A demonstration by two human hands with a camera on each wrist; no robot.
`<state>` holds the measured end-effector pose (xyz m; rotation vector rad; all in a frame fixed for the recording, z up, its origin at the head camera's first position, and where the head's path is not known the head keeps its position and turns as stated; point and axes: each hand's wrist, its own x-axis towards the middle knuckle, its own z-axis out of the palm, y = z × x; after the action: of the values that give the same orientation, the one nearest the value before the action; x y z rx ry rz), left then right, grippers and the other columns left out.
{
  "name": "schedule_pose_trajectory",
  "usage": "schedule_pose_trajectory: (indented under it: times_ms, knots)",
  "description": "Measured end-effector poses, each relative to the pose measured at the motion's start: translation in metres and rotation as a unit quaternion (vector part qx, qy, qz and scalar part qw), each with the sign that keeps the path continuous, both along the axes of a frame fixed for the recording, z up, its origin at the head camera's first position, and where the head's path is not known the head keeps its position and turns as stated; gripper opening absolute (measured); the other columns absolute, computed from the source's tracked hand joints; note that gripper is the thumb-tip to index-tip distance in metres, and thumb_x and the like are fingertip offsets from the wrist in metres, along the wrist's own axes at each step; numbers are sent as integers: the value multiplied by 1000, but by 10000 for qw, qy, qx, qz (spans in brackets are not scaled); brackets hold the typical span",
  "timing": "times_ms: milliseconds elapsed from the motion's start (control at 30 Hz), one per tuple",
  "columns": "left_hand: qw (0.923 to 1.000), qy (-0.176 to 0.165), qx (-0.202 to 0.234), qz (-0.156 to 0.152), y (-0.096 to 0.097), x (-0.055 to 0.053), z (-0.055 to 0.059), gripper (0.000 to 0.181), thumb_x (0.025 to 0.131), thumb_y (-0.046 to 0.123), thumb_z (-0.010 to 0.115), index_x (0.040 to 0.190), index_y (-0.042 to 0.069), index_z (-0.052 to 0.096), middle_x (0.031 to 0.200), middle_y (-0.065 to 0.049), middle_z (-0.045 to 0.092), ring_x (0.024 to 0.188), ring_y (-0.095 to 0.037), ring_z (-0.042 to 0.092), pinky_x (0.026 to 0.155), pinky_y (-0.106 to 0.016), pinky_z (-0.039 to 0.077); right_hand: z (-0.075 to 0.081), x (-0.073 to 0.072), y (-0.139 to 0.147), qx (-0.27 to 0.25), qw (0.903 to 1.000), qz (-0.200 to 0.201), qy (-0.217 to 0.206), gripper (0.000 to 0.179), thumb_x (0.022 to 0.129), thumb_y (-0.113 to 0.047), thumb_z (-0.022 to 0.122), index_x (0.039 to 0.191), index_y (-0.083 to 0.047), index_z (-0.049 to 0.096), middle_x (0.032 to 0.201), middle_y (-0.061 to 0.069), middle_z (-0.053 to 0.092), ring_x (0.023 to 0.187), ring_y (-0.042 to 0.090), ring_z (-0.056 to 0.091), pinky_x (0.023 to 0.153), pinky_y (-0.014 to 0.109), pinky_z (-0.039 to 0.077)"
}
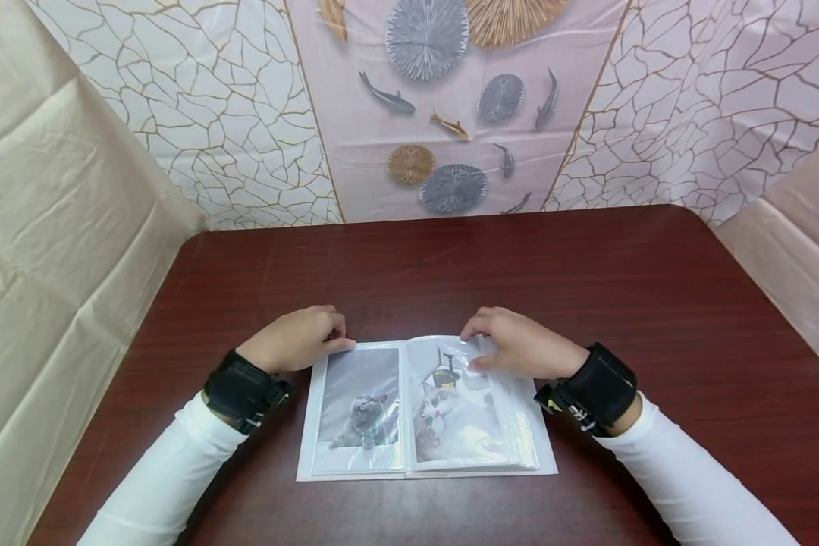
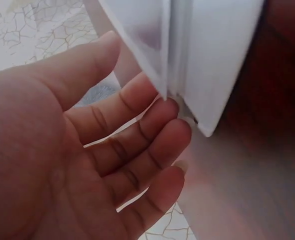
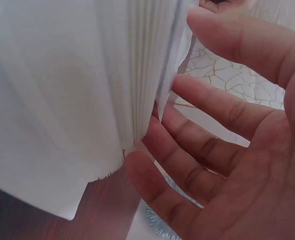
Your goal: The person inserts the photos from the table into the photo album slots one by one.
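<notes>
An open photo album lies on the table, showing a greyish kitten photo on the left and a paler cat photo on the right, both under clear sleeves. At the top left corner, my left hand holds the album's edge, its thumb by the page and fingertips bent at the cover corner. My right hand pinches the top of a right-hand page, thumb in front and fingers behind. More stacked pages fan out beneath that page.
A dark reddish-brown table carries the album near its front. Behind stands a patterned backdrop, with pale cloth hanging on the left and more cloth on the right. Black bands wrap both wrists.
</notes>
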<state>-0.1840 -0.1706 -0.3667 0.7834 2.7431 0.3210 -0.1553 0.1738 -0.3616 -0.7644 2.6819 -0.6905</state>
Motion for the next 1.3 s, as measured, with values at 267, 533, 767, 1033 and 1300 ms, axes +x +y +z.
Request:
schedule_pose_trajectory:
  times_ms: [267,533,767,1033,1300]
  knots:
    - [10000,46,-20,46,-3,1,-5,24,100,38,64,93,15,67,85,1,58,75,-13,52,67,-28,45,2,6,-1,640,9975,140,246,38,85,-28,83,116,-6,73,118,7,66,113,24,58,94,41,52]
    - [9998,-143,39,98,-10,-6,-10,28,101,41,62,89,15,61,76,1,54,69,-14,51,64,-28,42,3,9,-2,752,9964,134,360,36,90,-32,78,116,-9,74,117,4,67,112,22,59,91,41,53]
    - [9976,-223,643,-90,-16,-9,1,18,103,35,60,93,20,64,74,6,56,68,-10,52,64,-28,43,4,8,-1,566,9979,108,295,32,94,-32,73,115,-8,75,116,5,69,109,21,61,89,41,54]
    - [9856,52,1688,-68,-12,0,26,9,99,27,67,93,25,74,76,10,63,71,-11,54,65,-28,45,3,8,-1,597,9977,105,298,32,96,-33,71,115,-8,75,117,6,69,109,22,61,88,41,54]
    - [9665,264,2552,34,-1,7,30,13,101,33,64,93,27,74,76,7,62,72,-13,53,65,-26,43,4,8,-1,579,9980,63,247,32,94,-34,72,113,-9,76,113,3,70,106,20,61,88,40,54]
